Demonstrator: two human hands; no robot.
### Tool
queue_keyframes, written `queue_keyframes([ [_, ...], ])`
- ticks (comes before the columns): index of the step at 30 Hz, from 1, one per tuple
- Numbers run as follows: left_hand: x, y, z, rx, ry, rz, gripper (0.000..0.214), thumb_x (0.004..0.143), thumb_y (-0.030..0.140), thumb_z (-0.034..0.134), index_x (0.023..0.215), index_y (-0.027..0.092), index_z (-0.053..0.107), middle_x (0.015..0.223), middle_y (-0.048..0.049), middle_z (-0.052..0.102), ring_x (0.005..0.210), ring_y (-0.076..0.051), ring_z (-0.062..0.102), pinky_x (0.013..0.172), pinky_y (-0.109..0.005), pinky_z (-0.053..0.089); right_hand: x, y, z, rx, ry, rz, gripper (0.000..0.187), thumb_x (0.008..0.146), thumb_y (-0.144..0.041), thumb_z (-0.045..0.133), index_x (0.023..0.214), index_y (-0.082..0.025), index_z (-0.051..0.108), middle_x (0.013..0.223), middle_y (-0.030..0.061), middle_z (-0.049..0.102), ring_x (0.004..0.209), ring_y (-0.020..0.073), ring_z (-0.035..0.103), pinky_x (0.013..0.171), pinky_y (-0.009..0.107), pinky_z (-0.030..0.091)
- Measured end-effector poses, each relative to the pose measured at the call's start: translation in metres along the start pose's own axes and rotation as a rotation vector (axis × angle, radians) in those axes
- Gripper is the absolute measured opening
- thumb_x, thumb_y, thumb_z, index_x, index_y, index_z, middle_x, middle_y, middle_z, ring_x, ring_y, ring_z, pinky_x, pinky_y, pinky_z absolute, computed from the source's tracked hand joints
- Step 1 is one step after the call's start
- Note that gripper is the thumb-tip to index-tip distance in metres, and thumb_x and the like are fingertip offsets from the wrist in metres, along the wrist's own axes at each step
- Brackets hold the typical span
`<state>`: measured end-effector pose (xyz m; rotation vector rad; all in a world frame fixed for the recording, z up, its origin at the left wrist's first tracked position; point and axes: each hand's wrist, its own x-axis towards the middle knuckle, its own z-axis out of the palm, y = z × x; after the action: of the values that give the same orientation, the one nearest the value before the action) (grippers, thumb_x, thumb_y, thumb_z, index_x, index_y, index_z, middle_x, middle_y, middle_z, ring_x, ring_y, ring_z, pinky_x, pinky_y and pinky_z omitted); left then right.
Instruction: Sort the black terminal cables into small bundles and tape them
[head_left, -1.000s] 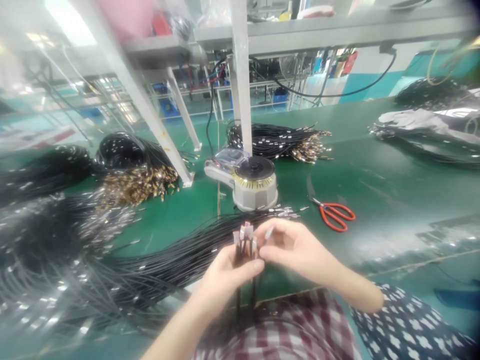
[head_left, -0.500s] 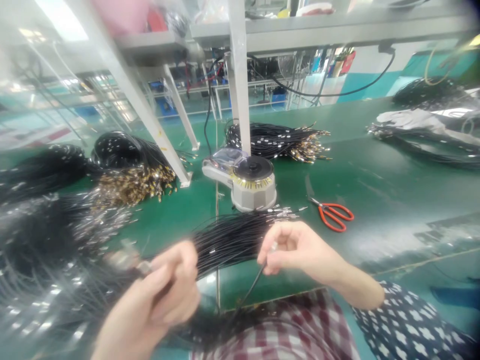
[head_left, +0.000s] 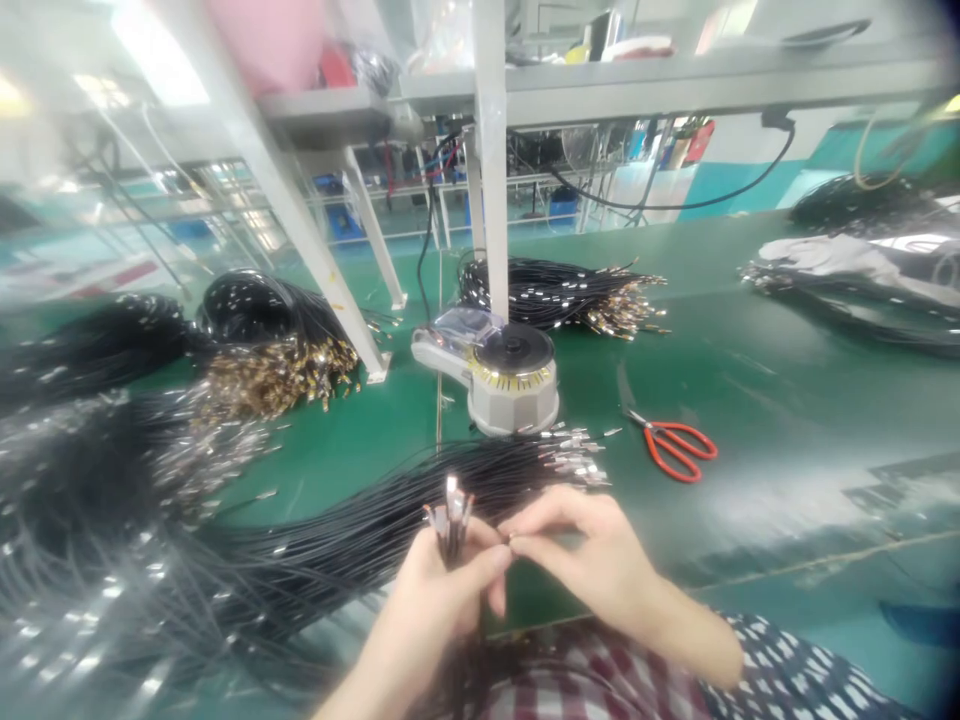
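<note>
Apparently fingertip work is going on: left hand (head_left: 448, 592) is clasping upright cable ends (head_left: 451, 518) near the long cable bundle (head_left: 367, 508), right hand (head_left: 592, 548) is pinching, on what I can't tell, beside them, next move probably needing a steady left hold.

Bright, hazy, left side blurred, glare on green table (head_left: 780, 410)

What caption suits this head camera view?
Left hand grips a cable bunch, right hand pinches beside it; red-handled scissors lie on the green table.
</note>
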<state>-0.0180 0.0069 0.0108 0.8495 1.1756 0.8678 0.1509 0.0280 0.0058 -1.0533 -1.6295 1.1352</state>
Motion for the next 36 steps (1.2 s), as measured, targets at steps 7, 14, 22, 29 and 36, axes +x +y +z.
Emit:
queue_keyframes([
  [7,0.001,-0.003,-0.008,-0.084,0.157,0.018,0.038,0.066,0.044,0.08,0.084,0.013,0.067,0.044,0.0075,0.047,0.035,0.001,0.016,0.036,-0.015,0.01,0.058,0.008,-0.036,0.042,0.181,0.059,0.019,0.069,-0.034,0.077,0.075,-0.016,0.072,0.072,0.0039,0.072,0.066,0.0166,0.064,0.064,0.028,0.05],
  [14,0.008,-0.007,-0.008,-0.093,0.134,0.013,0.044,0.063,0.051,0.08,0.079,0.012,0.066,0.043,0.0054,0.048,0.034,0.001,0.015,0.034,-0.015,0.008,0.12,0.023,-0.07,0.067,0.33,0.18,0.039,0.071,-0.05,0.07,0.07,-0.011,0.07,0.056,0.0011,0.059,0.046,0.009,0.048,0.044,0.022,0.035],
  [22,0.01,-0.008,-0.009,-0.116,0.093,-0.007,0.039,0.065,0.048,0.079,0.078,0.014,0.065,0.042,0.0063,0.046,0.032,0.0,0.016,0.034,-0.016,0.007,0.12,0.0,-0.06,0.053,0.376,0.12,0.024,0.062,-0.036,0.077,0.064,-0.013,0.069,0.056,0.0004,0.06,0.049,0.0085,0.043,0.046,0.023,0.036],
  [29,0.009,-0.007,-0.007,-0.139,0.085,-0.002,0.038,0.066,0.047,0.079,0.078,0.014,0.065,0.043,0.0061,0.047,0.033,0.0,0.016,0.035,-0.015,0.007,0.116,0.006,-0.06,0.066,0.416,0.099,0.03,0.063,-0.041,0.077,0.072,-0.014,0.067,0.068,0.0027,0.067,0.047,0.0086,0.048,0.048,0.025,0.041],
  [36,0.007,-0.003,-0.005,-0.136,0.08,0.0,0.037,0.066,0.047,0.079,0.077,0.014,0.066,0.044,0.0049,0.048,0.033,0.0,0.021,0.035,-0.016,0.006,0.125,0.012,-0.045,0.222,0.456,0.149,0.041,0.052,-0.036,0.085,0.075,-0.015,0.059,0.064,0.0009,0.067,0.048,0.01,0.055,0.05,0.026,0.046],
])
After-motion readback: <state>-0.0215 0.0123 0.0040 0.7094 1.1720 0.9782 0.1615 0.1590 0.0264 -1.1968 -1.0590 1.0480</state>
